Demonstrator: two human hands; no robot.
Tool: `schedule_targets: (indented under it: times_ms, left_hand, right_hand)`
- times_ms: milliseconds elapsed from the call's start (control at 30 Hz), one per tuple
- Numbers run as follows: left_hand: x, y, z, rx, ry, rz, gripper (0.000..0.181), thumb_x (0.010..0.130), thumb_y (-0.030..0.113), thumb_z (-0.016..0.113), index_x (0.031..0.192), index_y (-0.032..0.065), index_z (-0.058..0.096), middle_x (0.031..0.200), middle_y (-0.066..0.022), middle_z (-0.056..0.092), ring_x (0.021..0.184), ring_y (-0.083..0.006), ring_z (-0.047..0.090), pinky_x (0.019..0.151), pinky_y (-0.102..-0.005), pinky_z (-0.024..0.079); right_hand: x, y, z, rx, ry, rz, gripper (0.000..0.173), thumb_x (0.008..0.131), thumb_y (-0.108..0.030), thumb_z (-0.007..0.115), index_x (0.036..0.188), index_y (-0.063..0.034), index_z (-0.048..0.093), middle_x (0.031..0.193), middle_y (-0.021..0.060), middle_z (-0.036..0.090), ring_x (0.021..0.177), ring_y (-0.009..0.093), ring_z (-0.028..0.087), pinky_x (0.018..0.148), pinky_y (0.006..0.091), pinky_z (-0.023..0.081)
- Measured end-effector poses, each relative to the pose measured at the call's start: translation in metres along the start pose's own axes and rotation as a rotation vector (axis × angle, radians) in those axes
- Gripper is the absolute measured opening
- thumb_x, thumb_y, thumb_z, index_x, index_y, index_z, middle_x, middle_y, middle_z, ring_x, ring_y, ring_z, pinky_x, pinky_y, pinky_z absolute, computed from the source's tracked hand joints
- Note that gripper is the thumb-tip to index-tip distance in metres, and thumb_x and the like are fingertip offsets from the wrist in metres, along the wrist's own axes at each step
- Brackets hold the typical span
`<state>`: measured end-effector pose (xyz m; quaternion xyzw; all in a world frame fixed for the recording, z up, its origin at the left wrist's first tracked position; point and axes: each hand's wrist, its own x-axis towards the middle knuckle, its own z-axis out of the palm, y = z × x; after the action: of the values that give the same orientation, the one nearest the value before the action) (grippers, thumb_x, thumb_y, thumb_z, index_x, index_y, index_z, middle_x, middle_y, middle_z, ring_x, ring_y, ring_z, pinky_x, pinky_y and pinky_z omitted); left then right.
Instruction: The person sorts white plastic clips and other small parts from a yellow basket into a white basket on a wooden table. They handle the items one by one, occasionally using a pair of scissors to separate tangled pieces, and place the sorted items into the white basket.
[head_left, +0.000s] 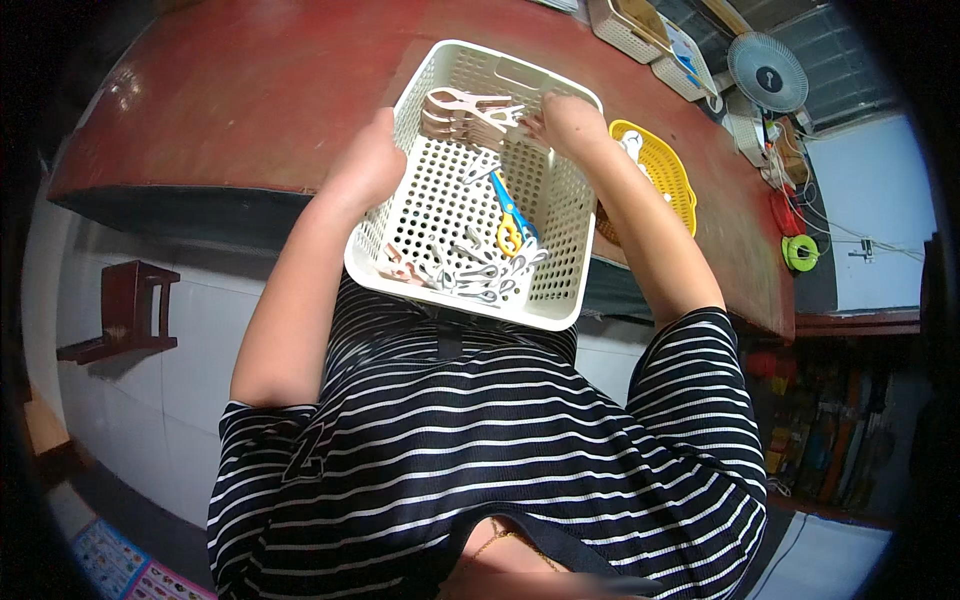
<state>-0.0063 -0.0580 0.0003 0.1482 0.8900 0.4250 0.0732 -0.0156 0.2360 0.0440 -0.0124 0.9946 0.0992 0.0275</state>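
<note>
A white perforated plastic basket (574, 300) is tilted at the table's edge, close to my body. My left hand (373, 161) grips its left wall. My right hand (566, 127) is inside the upper right part, its fingertips at small pale clips; whether it pinches one is unclear. Large pale pink clothespins (461, 112) lie stacked at the basket's far end. Scissors with blue blades and yellow-and-blue handles (508, 206) rest near the middle. Several grey-and-white clips (480, 270) and a few pink clips (400, 264) are gathered at the near end.
A yellow oval basket (664, 169) holding white items stands right of the white one on the reddish table (262, 90). Farther right are white storage baskets (679, 75), a fan (768, 77), cables and a green spool (800, 253). A dark wooden stool (135, 307) is at left.
</note>
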Motion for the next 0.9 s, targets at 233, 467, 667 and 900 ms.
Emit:
schedule_targets:
  times_ms: [233, 467, 667, 900]
  left_hand:
    - [0.000, 0.004, -0.003, -0.008, -0.007, 0.011, 0.038, 0.088, 0.002, 0.043, 0.125, -0.0070, 0.045, 0.118, -0.0349, 0.060, 0.114, -0.0466, 0.058, 0.098, -0.0486, 0.044]
    - [0.001, 0.002, -0.003, -0.045, -0.003, 0.066, 0.039, 0.087, 0.002, 0.046, 0.125, -0.0073, 0.045, 0.117, -0.0350, 0.060, 0.113, -0.0465, 0.058, 0.097, -0.0488, 0.044]
    - [0.000, 0.000, 0.000, -0.006, 0.007, 0.008, 0.039, 0.088, 0.002, 0.045, 0.126, -0.0070, 0.045, 0.118, -0.0343, 0.060, 0.113, -0.0459, 0.059, 0.097, -0.0484, 0.045]
    - [-0.009, 0.010, -0.005, -0.072, 0.015, 0.031, 0.040, 0.089, 0.004, 0.046, 0.127, -0.0060, 0.045, 0.116, -0.0329, 0.061, 0.110, -0.0451, 0.060, 0.095, -0.0480, 0.046]
  right_hand:
    - [0.012, 0.009, 0.024, 0.145, 0.067, -0.089, 0.025, 0.083, -0.021, 0.072, 0.098, -0.0011, 0.066, 0.096, 0.0193, 0.070, 0.094, 0.038, 0.066, 0.082, 0.0449, 0.052]
    - [0.008, 0.011, 0.021, 0.209, 0.174, -0.061, 0.025, 0.083, -0.012, 0.068, 0.105, -0.0009, 0.065, 0.099, 0.0185, 0.070, 0.095, 0.037, 0.066, 0.084, 0.0438, 0.052]
    - [-0.014, -0.025, -0.005, 0.257, 0.342, -0.087, 0.036, 0.081, -0.021, 0.074, 0.112, -0.0046, 0.065, 0.107, 0.0155, 0.068, 0.101, 0.034, 0.066, 0.089, 0.0444, 0.053]
    - [-0.088, -0.131, -0.026, 0.371, -0.541, -0.827, 0.059, 0.075, 0.010, 0.056, 0.129, -0.0120, 0.063, 0.115, 0.0136, 0.068, 0.112, 0.031, 0.062, 0.096, 0.0395, 0.049]
